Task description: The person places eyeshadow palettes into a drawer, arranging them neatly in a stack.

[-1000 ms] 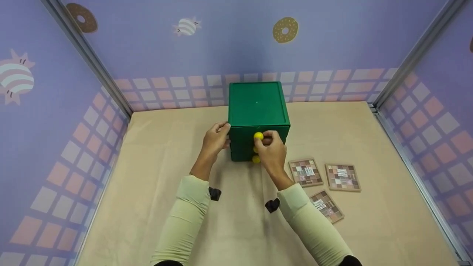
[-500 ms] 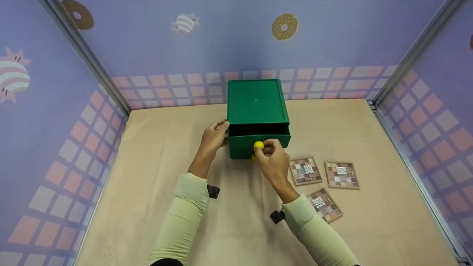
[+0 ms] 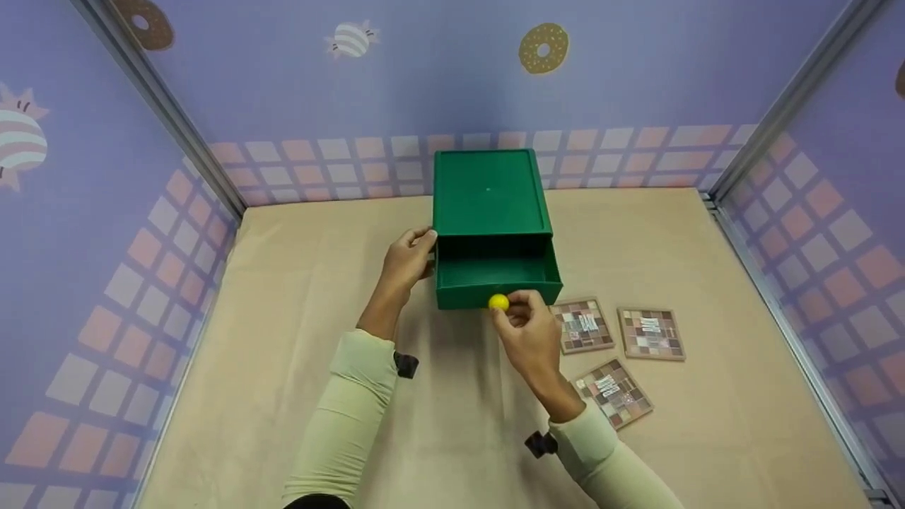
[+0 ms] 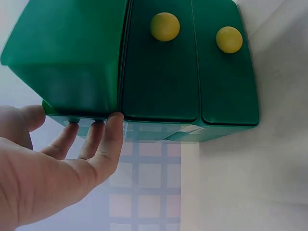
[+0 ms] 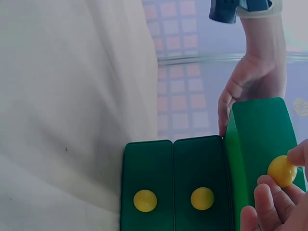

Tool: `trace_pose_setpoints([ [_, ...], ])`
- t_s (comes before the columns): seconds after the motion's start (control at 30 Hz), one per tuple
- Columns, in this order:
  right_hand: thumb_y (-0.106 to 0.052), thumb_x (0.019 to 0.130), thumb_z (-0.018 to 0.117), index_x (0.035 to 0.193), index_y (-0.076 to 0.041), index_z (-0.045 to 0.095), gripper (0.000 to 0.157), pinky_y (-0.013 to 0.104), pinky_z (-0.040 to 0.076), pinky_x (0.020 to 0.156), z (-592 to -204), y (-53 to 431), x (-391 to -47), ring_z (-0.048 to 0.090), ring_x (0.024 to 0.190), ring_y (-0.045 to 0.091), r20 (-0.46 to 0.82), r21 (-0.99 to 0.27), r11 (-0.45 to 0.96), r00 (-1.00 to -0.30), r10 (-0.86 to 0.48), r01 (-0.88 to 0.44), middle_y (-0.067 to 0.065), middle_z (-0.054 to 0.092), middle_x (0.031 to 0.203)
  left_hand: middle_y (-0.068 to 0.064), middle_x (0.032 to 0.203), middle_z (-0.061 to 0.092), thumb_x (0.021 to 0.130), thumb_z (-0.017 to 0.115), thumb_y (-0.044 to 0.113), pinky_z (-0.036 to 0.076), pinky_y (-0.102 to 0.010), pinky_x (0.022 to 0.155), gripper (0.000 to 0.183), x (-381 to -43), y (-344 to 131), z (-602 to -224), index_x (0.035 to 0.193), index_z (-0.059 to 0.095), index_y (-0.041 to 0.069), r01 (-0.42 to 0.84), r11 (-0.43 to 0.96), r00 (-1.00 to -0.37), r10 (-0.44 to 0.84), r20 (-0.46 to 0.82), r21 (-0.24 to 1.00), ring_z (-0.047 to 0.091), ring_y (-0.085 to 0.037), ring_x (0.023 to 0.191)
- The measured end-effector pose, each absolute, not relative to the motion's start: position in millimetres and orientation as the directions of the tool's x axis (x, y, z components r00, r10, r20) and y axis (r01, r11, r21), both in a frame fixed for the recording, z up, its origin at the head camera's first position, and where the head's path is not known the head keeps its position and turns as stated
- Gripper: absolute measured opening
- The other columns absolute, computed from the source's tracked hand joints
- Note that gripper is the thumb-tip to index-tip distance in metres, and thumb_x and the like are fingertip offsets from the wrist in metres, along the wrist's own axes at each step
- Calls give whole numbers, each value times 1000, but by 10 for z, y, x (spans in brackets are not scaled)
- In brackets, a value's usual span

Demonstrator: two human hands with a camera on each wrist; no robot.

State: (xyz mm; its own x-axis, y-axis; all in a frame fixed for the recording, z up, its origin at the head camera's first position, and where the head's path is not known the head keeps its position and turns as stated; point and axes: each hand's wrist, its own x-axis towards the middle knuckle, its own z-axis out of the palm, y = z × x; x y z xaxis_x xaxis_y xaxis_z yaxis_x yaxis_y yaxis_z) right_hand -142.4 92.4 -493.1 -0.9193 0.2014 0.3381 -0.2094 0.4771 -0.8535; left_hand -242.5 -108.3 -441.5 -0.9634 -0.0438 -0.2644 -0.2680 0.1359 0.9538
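A green drawer cabinet (image 3: 488, 191) stands near the back wall, its top drawer (image 3: 497, 272) pulled out and the inside bare. My right hand (image 3: 530, 332) pinches that drawer's round yellow knob (image 3: 498, 302) between thumb and fingers, as the right wrist view also shows. My left hand (image 3: 409, 260) rests against the cabinet's left side by the top front corner. In the left wrist view its fingertips (image 4: 115, 120) touch the side wall. Below are two shut drawers with yellow knobs (image 4: 165, 27), seen in both wrist views.
Three square palettes with checkered lids lie right of the cabinet: one palette (image 3: 583, 325) close to the drawer, another palette (image 3: 650, 333) farther right, a third palette (image 3: 614, 393) nearer, beside the right forearm. A beige cloth (image 3: 318, 297) covers the table; patterned walls (image 3: 452, 85) enclose it.
The top drawer has slid out toward me from fully shut, with my right hand drawing back on its knob. My left hand has stayed at the cabinet's side.
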Motion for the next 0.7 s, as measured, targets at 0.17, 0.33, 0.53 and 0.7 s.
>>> trace_pose_setpoints([
  [0.17,-24,83,75,97,-11,62,23,20,52,60,-4942,949,-1300,63,68,7,348,-850,476,-919,186,-225,0,71,80,-5,131,58,99,49,42,53,-35,87,43,-2421,-1083,-4421,137,51,23,-268,131,-963,-41,-265,954,63,-19,107],
  [0.33,-22,82,75,96,-11,62,23,21,53,60,-4959,970,-1181,63,68,7,345,-859,455,-922,175,-235,0,70,81,-4,131,58,99,48,43,53,-38,90,43,-2413,-1093,-4427,138,50,24,-262,114,-965,-25,-261,958,64,-21,107],
  [0.53,-19,80,77,96,-10,62,24,21,52,62,-4984,989,-1100,61,69,9,320,-871,443,-928,189,-210,2,70,83,-4,134,55,99,48,44,52,-38,93,45,-2396,-1105,-4424,139,49,23,-248,115,-969,-17,-248,962,64,-21,106],
  [0.7,-20,81,77,98,-10,62,25,21,52,63,-5013,997,-1073,62,71,11,314,-867,457,-931,185,-202,2,70,87,-5,134,56,99,48,43,51,-41,94,45,-2390,-1103,-4438,138,49,22,-245,110,-970,-23,-244,963,64,-22,105],
])
